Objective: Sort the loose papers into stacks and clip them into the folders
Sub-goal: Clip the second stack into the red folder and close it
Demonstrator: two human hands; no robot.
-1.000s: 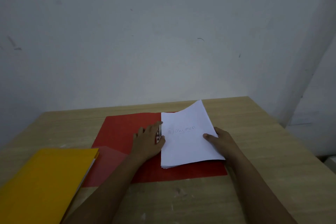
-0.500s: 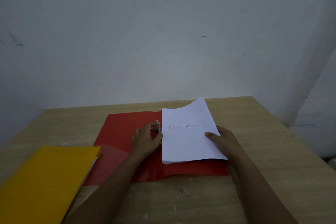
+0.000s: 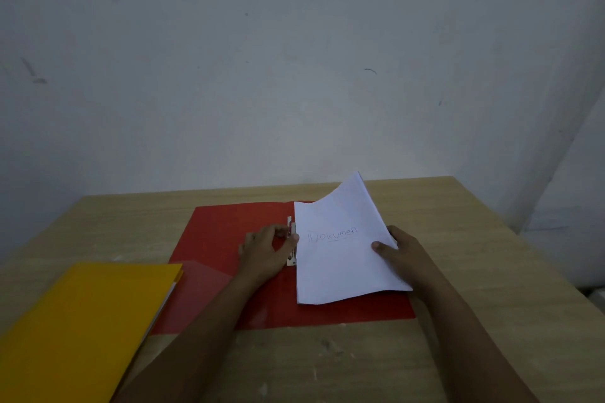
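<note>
An open red folder (image 3: 226,232) lies flat in the middle of the wooden table (image 3: 474,271). A white paper stack (image 3: 340,265) with "Dokumen" written on top rests on the folder's right half, its far right corner lifted. My right hand (image 3: 397,255) holds the stack's right edge, thumb on top. My left hand (image 3: 266,250) has curled fingers at the metal clip (image 3: 291,240) along the folder's spine and grips its lever. A closed yellow folder (image 3: 82,327) lies at the near left, overlapping the red folder's corner.
A plain grey wall rises right behind the table's far edge. The table's right side and near edge show bare wood with small scuffs. A white ledge stands off the table's right side.
My left hand curled from lying flat beside the papers to gripping the clip lever, which now stands raised. The stack's far right corner lifted higher. The yellow folder stayed put.
</note>
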